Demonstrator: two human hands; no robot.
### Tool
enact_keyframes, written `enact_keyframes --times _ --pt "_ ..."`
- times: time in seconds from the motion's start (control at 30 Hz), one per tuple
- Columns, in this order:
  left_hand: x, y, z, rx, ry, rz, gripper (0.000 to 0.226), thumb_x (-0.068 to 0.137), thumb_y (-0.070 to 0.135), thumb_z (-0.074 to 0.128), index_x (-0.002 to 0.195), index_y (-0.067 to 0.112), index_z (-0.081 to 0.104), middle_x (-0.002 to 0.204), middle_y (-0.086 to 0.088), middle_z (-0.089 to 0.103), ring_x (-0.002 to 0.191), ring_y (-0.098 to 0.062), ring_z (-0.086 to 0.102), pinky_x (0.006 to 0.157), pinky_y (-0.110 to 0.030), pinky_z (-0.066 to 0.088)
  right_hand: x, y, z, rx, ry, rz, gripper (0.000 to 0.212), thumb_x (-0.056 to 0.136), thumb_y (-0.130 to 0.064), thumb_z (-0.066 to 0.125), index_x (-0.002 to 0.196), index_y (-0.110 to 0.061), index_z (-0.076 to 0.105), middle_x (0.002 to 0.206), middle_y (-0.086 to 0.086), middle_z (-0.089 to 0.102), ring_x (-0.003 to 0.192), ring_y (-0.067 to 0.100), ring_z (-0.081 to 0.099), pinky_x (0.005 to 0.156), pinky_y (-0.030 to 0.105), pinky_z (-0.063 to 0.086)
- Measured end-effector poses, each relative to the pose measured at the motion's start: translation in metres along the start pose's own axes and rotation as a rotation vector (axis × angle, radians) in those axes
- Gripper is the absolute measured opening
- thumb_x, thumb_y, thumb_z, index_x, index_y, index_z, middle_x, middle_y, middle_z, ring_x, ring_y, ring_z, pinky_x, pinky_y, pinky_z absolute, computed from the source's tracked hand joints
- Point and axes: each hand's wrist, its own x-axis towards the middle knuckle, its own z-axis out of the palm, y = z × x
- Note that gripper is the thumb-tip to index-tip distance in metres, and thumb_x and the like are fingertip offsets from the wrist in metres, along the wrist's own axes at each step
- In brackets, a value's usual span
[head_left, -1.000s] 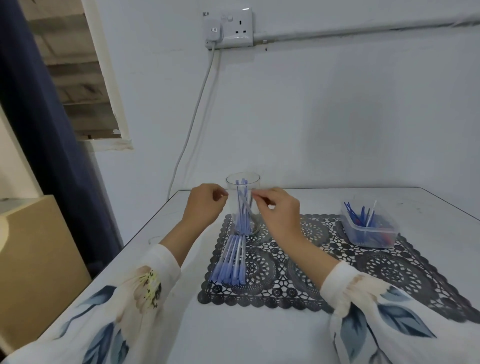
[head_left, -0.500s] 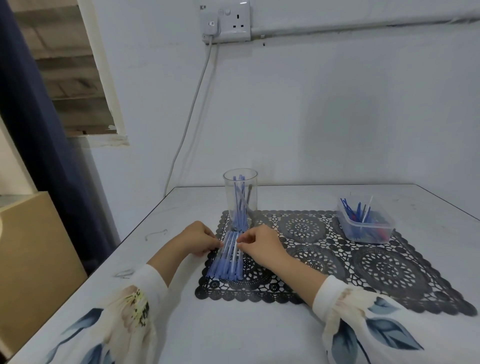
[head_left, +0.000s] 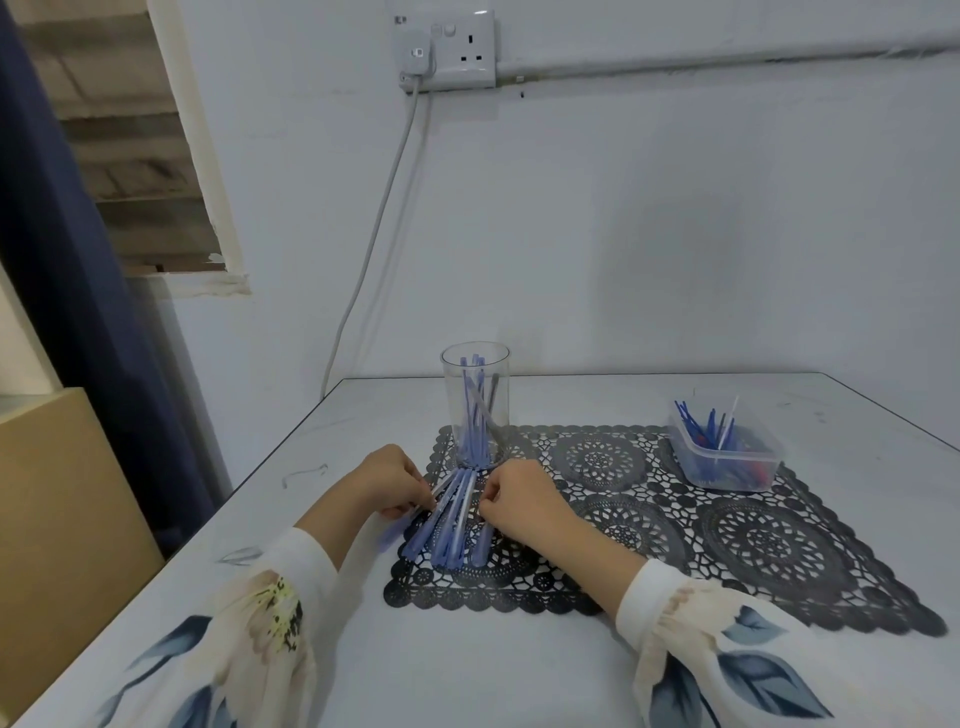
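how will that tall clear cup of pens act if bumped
The clear cup is tall and narrow, so it likely tips easily. The pens leaning inside probably raise its weight. The lace mat beneath may limit sliding.

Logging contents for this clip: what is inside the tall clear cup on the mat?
Blue pens stand upright in the clear cup, one grey pen leaning across them. They overlap, so their count is unclear; loose pens in front hide part of its base.
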Motion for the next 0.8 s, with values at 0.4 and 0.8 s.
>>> enact_keyframes --times 0.4,0.8 --pt "-0.001 0.009 -0.006 -0.141 0.422 0.092 0.012 0.071 0.014 0.074 0.071 0.003 0.070 0.067 -0.010 0.068 0.065 -0.024 0.066 0.068 -0.040 0.058 -0.002 0.002 -0.043 -0.161 -0.231 0.099 0.045 0.078 -0.014 0.067 0.117 -0.005 0.045 0.102 0.006 0.056 0.087 0.020 0.057 0.073 0.031 0.053" --pt "-0.031 0.066 -0.052 -0.603 0.717 0.538 0.068 0.075 0.000 0.064 0.129 0.037 0.045 0.076 -0.005 0.062 0.061 -0.020 0.067 0.069 -0.039 0.059 0.021 -0.030 -0.085 0.633 0.709 -0.420 0.070 0.090 -0.006 0.056 0.145 -0.029 0.020 0.079 0.003 0.057 0.065 0.012 0.060 0.064 0.020 0.051"
